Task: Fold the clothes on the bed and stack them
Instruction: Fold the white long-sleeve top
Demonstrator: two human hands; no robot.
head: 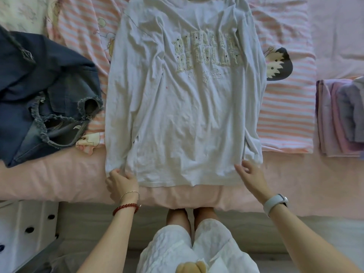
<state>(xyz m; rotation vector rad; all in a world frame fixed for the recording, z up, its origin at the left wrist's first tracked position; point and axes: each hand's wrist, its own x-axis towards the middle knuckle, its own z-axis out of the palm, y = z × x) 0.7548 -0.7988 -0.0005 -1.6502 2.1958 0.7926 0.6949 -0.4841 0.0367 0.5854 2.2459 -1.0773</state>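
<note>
A pale long-sleeved shirt (183,107) with embroidered lettering lies flat and face up on the bed, hem toward me, both sleeves folded in along its sides. My left hand (121,183) pinches the hem's left corner. My right hand (251,174) hovers with fingers spread at the hem's right corner, fingertips just touching the cloth. A crumpled heap of blue denim clothes (43,89) sits left of the shirt. At the right edge lies a stack of folded purple and pink clothes (340,117).
A pink striped quilt (285,107) with a cartoon print lies under the shirt, over a pink bed sheet (59,178). A white drawer unit (25,233) stands on the floor at lower left. My legs press against the bed's front edge.
</note>
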